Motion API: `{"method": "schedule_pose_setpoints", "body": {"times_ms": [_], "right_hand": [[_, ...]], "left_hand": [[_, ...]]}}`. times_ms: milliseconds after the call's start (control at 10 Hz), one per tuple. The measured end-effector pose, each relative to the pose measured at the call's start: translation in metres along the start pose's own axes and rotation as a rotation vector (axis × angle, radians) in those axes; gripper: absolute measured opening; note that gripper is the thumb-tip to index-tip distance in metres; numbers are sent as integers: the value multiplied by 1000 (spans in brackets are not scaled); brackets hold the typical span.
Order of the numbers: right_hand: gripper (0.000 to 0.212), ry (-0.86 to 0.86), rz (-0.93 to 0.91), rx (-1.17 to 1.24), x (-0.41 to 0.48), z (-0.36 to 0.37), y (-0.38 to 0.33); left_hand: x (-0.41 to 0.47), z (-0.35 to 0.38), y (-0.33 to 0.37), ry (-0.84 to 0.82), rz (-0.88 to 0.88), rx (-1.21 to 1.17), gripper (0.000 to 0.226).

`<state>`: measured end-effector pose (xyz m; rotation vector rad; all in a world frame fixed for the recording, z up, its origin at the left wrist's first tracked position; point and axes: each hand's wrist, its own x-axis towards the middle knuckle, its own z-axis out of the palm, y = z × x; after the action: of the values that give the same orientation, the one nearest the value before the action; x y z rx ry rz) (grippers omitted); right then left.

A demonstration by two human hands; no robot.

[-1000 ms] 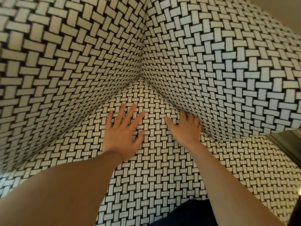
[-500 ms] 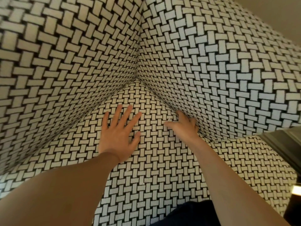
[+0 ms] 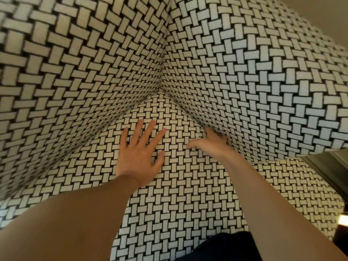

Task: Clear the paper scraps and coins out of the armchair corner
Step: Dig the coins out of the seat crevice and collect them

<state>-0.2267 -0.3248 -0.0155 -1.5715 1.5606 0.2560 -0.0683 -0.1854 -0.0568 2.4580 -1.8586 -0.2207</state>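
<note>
1. Head view: the left hand (image 3: 140, 155) is resting flat on the armchair seat (image 3: 188, 185), fingers spread wide.
2. At its 3 o'clock, the right hand (image 3: 211, 144) is digging into the seam under the side panel (image 3: 263, 91); I cannot tell whether it is holding anything.
3. A white paper scrap (image 3: 197, 136) is lying just beside that hand's forefinger; no coins are showing.
4. The scrap is probably feather-light and flimsy, so a fingertip pinch should suit it.

Left hand (image 3: 139, 157) on seat cushion (image 3: 188, 194), right hand (image 3: 212, 144) at right-side crease (image 3: 188, 112), paper scrap (image 3: 197, 136) between
</note>
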Motion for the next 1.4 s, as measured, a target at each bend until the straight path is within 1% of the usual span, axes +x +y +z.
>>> {"method": "schedule_pose_setpoints", "body": {"times_ms": [100, 200, 300, 400, 500, 600, 700, 800, 900, 1000, 1100, 1200, 1300, 1400], "right_hand": [[104, -26, 29, 121, 2, -2, 2], [95, 46, -8, 133, -4, 1, 5], [88, 138, -124, 25, -9, 8, 9], [84, 198, -283, -249, -11, 16, 15], [79, 225, -383, -434, -26, 19, 13], [75, 159, -495, -632, -51, 22, 10], [64, 99, -596, -719, -71, 27, 2], [42, 21, -685, -528, -77, 24, -6], [32, 80, -633, -200, -69, 5, -6], [38, 277, -471, -27, -49, -9, 0], [54, 233, -359, -26, -26, 3, -3], [65, 267, -317, -54, -6, 22, -14], [69, 371, -150, -181, 3, 36, -28], [69, 390, -66, -345, 6, 39, -35]], "left_hand": [[0, 0, 0, 2, -1, -6, 63], [-1, 0, 0, -5, 2, -7, 63], [0, -1, 0, -5, 1, -20, 63], [-1, -1, -1, -11, 3, -12, 64], [0, -1, -1, 6, 1, -14, 63], [1, 2, -1, 15, 4, 1, 63], [1, 3, -1, 30, 16, 0, 61], [0, 5, -3, 35, 29, 2, 58], [0, 6, -3, 43, 30, -12, 57], [0, 6, -3, 44, 25, -17, 56], [1, 6, -3, 48, 24, -24, 56], [1, 7, -2, 50, 28, -18, 57], [1, 8, -3, 50, 30, -18, 57], [1, 7, -3, 45, 31, -16, 58]]}}
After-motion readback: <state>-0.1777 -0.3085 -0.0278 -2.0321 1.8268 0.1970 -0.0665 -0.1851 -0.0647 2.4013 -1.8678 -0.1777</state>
